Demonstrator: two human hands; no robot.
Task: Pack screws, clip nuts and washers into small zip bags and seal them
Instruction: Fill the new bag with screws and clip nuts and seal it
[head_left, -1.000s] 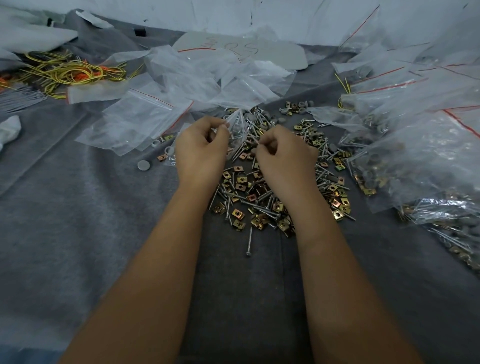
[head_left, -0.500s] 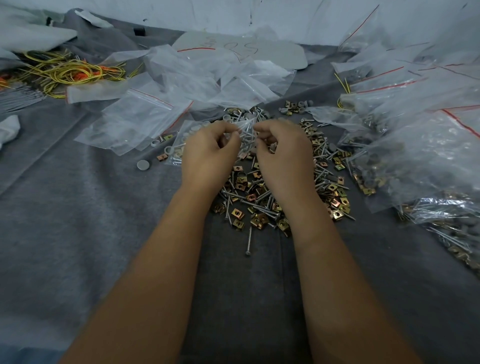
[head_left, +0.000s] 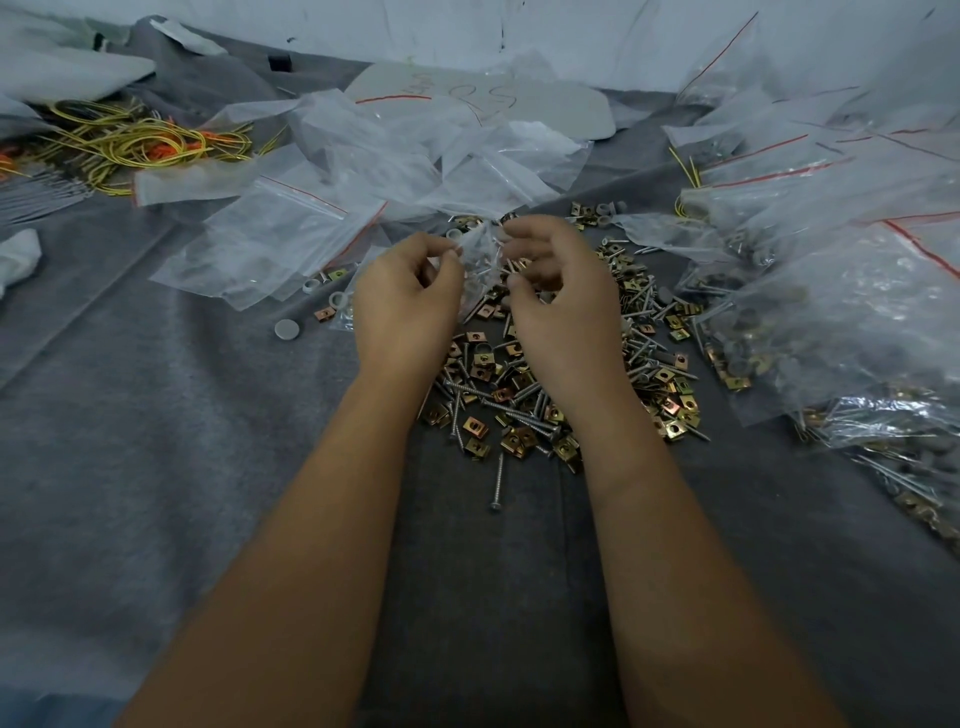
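Above the screw pile (head_left: 524, 395), 2 hands' curled fingers (head_left: 441, 254) on a zip bag (head_left: 480, 270)

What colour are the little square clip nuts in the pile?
Brassy gold, some tinted orange: the clip nuts show best in the head view.

Your near side is open grey cloth (head_left: 156, 467), with room to pass on either flank of your forearms. Ahead, the loose heap of screws and clip nuts (head_left: 524, 395) blocks the centre; one stray screw (head_left: 497, 480) lies just short of it. Filled bags (head_left: 831, 322) wall off your right. Empty zip bags (head_left: 280, 239) crowd far left, with the wire bundle (head_left: 135, 148) beyond.
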